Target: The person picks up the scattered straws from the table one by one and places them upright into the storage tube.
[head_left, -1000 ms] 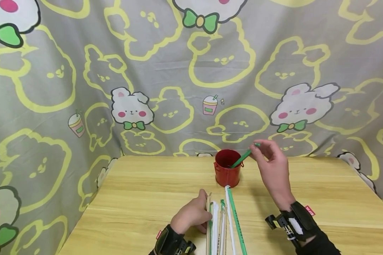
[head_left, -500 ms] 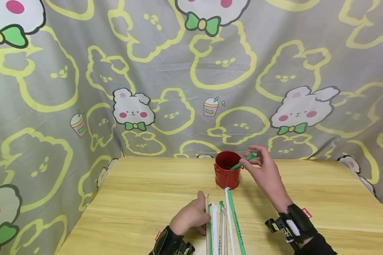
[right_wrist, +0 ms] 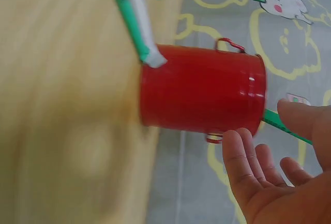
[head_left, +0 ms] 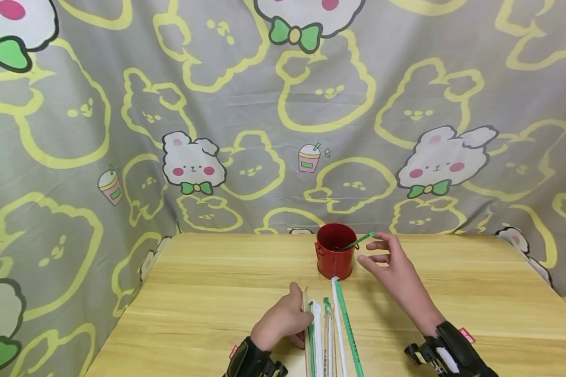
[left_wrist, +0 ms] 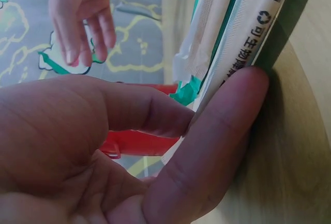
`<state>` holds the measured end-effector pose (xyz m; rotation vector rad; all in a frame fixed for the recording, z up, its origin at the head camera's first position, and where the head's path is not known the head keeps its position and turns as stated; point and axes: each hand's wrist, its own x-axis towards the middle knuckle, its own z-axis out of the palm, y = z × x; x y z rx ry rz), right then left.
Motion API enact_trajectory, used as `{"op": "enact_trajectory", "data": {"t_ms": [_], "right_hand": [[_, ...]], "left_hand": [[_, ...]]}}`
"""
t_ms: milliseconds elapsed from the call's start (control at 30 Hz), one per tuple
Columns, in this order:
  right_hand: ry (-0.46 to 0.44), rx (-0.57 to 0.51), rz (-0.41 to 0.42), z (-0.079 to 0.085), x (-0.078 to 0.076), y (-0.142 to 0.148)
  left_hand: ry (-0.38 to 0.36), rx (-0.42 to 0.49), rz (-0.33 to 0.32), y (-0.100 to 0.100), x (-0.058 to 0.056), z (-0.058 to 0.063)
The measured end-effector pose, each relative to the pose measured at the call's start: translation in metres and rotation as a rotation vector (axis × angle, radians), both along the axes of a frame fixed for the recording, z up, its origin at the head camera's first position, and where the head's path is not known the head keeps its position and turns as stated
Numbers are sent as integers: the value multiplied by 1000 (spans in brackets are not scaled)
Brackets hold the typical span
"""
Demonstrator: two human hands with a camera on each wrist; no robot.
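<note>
A small red bucket (head_left: 335,266) stands on the wooden table, and a green-wrapped straw (head_left: 360,240) leans out over its right rim. Beside that straw my right hand (head_left: 396,267) has its fingers spread and holds nothing; in the right wrist view its fingertips are near the bucket's rim and handle lug. My left hand (head_left: 283,320) rests low at the left of a row of paper-wrapped straws (head_left: 317,335), its thumb and finger pinching the outer brown-paper straw (left_wrist: 253,32), which has dark print. Another green-wrapped straw (head_left: 350,330) lies at the row's right side, beside a white one.
Behind the table (head_left: 217,272) hangs a grey curtain (head_left: 264,104) with yellow outlines and cartoon rabbits. The far ends of the white and right-hand green straws reach the bucket's base.
My right hand has let go of the green-wrapped straw and drawn slightly down and back; the straw now leans on the bucket's rim by itself. My left hand has stayed at the row.
</note>
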<state>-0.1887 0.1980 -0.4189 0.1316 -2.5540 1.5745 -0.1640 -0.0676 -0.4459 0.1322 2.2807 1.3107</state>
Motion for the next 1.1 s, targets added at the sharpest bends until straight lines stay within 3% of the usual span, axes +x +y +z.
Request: {"op": "enact_trajectory", "data": {"t_ms": [300,533,900,1000,1100], "right_hand": [[-94,12,77,-22,15,-6],[-121,18,120,-22,24,-15],[-130,41,144,-21,26,-28],[-132,60,140,-22,28,-29],[-119,81,135,-22,29,-29]], "left_hand": [[11,16,-2,1,0,-1],[16,-32,-18,1,0,0],[28,-36,-12,0,-4,2],[54,-21,-8,-1,-5,1],[127,11,2,-3,-6,1]]}}
